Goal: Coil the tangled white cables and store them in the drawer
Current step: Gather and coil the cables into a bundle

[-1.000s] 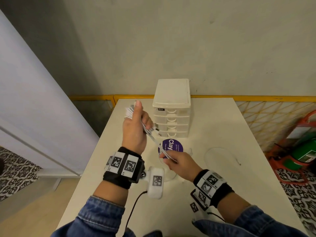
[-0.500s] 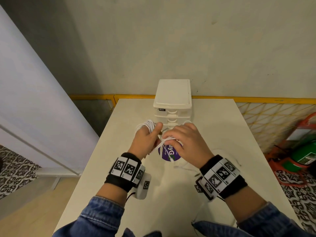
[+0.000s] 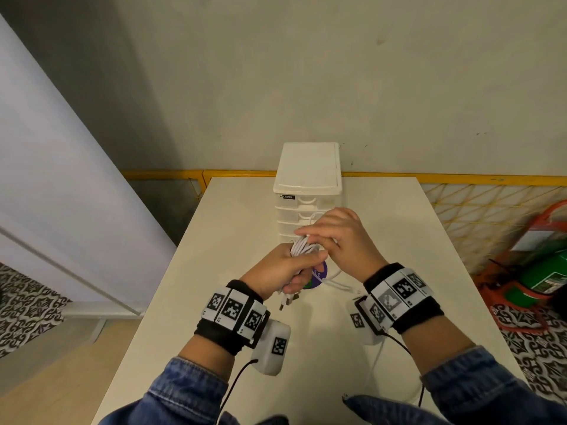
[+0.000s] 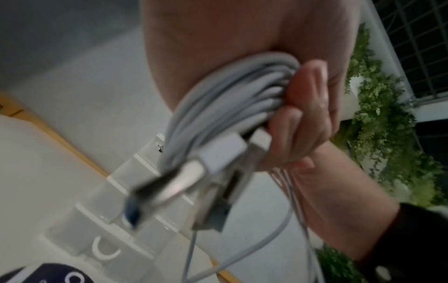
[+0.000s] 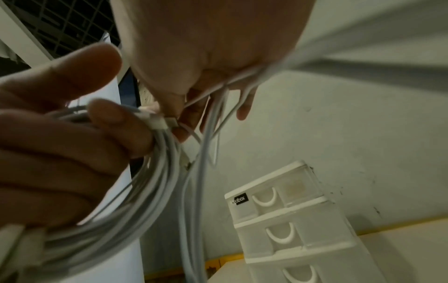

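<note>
My left hand (image 3: 288, 268) grips a coil of white cables (image 3: 302, 247) above the table, fingers curled round the bundle (image 4: 232, 107). Several USB plugs (image 4: 218, 159) hang out below the fist (image 3: 288, 299). My right hand (image 3: 334, 237) is just over the coil and pinches loose cable strands (image 5: 218, 107) that run down to the table. The white drawer unit (image 3: 306, 191) stands behind the hands, all its drawers (image 5: 278, 216) closed. The loose cable tail (image 3: 340, 285) trails on the table.
A purple round lid (image 3: 320, 273) lies on the white table (image 3: 233, 240) under the hands. More white cable (image 3: 376, 366) lies near the front right. A yellow rail (image 3: 460, 179) runs behind the table. Green and red items (image 3: 546, 271) sit on the floor at right.
The hands came together in front of the drawer unit. The right hand rose from the table and moved over the coil, which has grown thicker in the left hand.
</note>
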